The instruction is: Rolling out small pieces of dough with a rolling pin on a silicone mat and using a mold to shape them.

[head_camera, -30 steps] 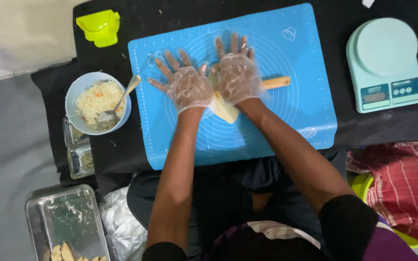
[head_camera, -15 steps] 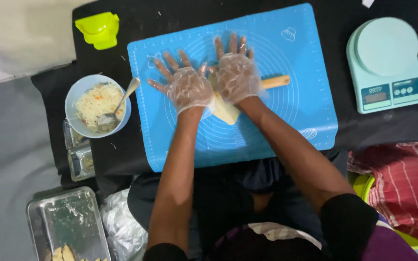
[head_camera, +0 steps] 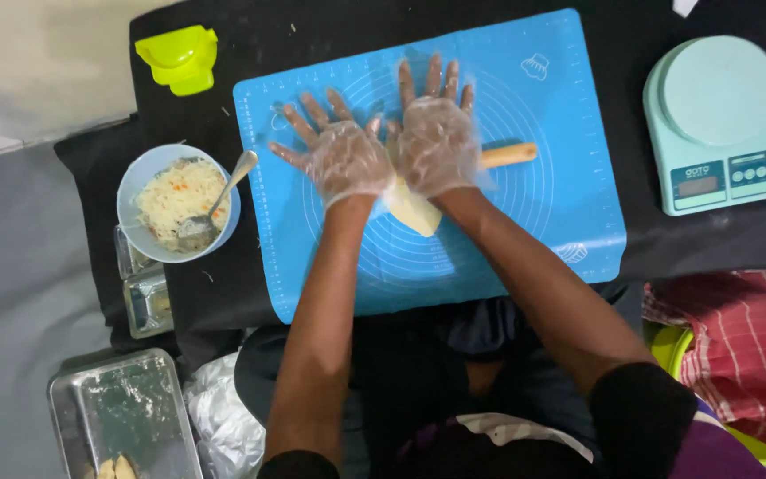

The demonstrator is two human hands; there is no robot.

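Left hand (head_camera: 343, 158) and right hand (head_camera: 436, 142), both in thin clear gloves, lie flat with fingers spread apart on a wooden rolling pin (head_camera: 507, 156). Under it, a pale piece of dough (head_camera: 411, 211) rests on the blue mat (head_camera: 560, 222). Left of the mat: a blue bowl (head_camera: 135, 182) of shredded filling with a spoon (head_camera: 214, 204) in it. A metal tray (head_camera: 117, 412) holds dough pieces in its near corner. Scale (head_camera: 720, 124) at far right.

A black table (head_camera: 684, 257) is carrying a blue mat (head_camera: 569, 204), a bowl (head_camera: 139, 177), a scale (head_camera: 715, 124) and a green mould (head_camera: 179, 58).
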